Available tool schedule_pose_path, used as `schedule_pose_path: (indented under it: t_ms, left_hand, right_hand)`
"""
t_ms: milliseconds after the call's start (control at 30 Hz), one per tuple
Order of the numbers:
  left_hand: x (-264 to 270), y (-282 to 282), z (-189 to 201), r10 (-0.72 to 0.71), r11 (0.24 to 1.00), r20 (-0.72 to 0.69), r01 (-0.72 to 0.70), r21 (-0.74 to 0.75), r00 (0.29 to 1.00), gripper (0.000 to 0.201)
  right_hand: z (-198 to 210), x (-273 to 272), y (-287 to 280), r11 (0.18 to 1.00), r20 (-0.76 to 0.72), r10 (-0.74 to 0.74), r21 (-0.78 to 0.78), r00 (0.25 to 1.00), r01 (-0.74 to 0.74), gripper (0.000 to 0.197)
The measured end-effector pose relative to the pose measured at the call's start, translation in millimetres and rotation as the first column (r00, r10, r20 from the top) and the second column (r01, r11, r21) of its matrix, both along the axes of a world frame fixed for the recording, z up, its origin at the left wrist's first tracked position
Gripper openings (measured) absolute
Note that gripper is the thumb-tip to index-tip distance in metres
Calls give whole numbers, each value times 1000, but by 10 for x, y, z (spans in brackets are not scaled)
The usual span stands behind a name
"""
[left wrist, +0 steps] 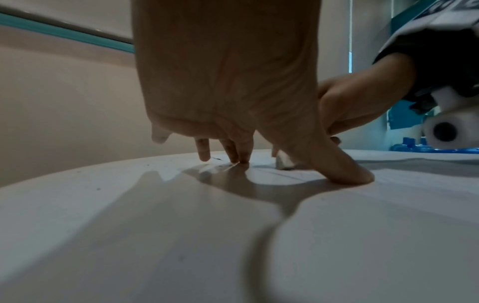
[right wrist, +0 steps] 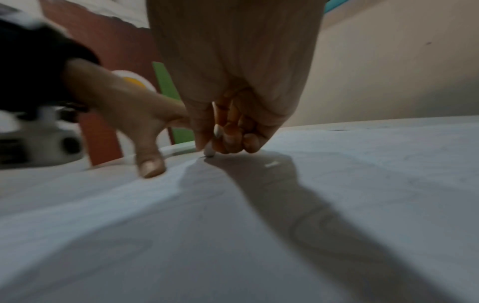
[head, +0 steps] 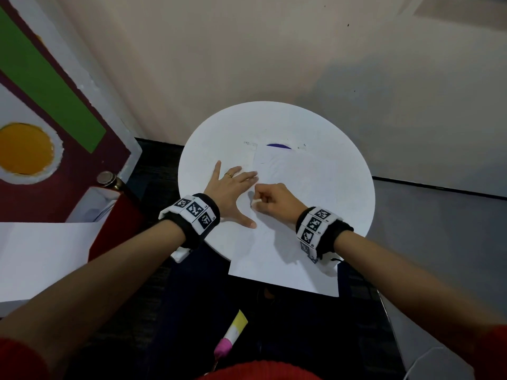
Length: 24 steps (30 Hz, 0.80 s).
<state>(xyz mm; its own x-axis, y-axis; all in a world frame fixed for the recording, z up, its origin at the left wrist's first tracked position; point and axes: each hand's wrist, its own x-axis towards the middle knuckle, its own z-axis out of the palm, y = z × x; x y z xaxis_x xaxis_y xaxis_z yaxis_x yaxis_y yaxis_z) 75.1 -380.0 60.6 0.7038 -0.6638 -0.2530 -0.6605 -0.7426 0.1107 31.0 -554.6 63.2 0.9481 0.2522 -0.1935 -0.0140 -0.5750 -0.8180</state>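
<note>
A white sheet of paper lies on a round white table, and its near edge overhangs the table's rim. My left hand lies spread flat, with its fingers on the sheet's left edge and its thumb pressing the paper. My right hand is curled, pinching a small white eraser whose tip touches the paper just right of the left hand. The left wrist view shows the eraser behind the thumb. In the right wrist view the eraser sticks out under my fingers. Faint pencil lines mark the sheet.
A purple shape peeks out past the sheet's far edge. A painted board with a green stripe and a yellow circle leans at the left, with a metal cap beside it. Below the table lies a pink and yellow object.
</note>
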Motion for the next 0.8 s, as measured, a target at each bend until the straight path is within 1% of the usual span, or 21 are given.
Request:
schedule_pose_path:
  t_ms: [33, 67, 167, 200, 233, 300, 333, 400, 467, 533, 600, 633, 733, 800]
  left_hand:
    - [-9, -11, 6, -4, 1000, -4, 4, 10, 1000, 123]
    - [-18, -14, -2, -6, 1000, -9, 6, 15, 1000, 124]
    - [-29, -4, -20, -6, 1000, -17, 6, 25, 1000, 129]
    - [-21, -4, -14, -5, 1000, -16, 5, 25, 1000, 130]
    - [-19, 2, -8, -3, 1000, -15, 3, 26, 1000, 130]
    - [-26, 5, -10, -4, 1000, -6, 4, 25, 1000, 130]
    - [-33, 6, -9, -5, 1000, -6, 5, 21, 1000, 129]
    - [-36, 4, -9, -9, 1000, -19, 9, 6, 1000, 128]
    - [-37, -3, -1, -4, 1000, -25, 4, -3, 1000, 126]
    - [-51, -1, 8, 3, 1000, -14, -3, 3, 1000, 125]
    - [-71, 7, 6, 8, 1000, -10, -8, 6, 1000, 126]
    - [-78, 8, 1, 10, 1000, -18, -10, 4, 1000, 125]
    - [-73, 1, 12, 19, 1000, -25, -18, 4, 1000, 124]
    - [-74, -1, 33, 31, 999, -24, -31, 17, 999, 125]
  right_hand:
    - [12, -9, -15, 1000, -8, 16, -3, 1000, -16, 19]
    - [7, 31, -35, 1000, -10, -5, -4, 1000, 5, 17]
    - [-6, 151, -44, 990, 50, -138, 14, 989, 138, 9]
    - [-13, 132, -23, 991, 65, -136, -3, 989, 136, 8]
    - [-33, 78, 8, 995, 63, -102, -17, 993, 103, 9]
    - [-32, -42, 47, 1000, 21, -5, -14, 1000, 5, 13]
    - [-25, -40, 40, 1000, -1, 13, -1, 1000, -13, 13]
    - [-24, 65, 20, 998, 5, -50, 31, 999, 49, 10]
    - [-32, 109, 47, 995, 41, -102, 17, 994, 101, 7]
    - [-40, 16, 109, 999, 18, -32, 10, 999, 31, 6]
    - [-29, -44, 120, 998, -45, 41, 57, 998, -38, 10]
    - [-36, -1, 93, 997, -44, 27, 68, 999, -24, 11]
    - [-49, 132, 57, 992, 23, -107, 71, 994, 106, 9]
    - [-78, 76, 80, 996, 22, -70, 49, 997, 69, 7]
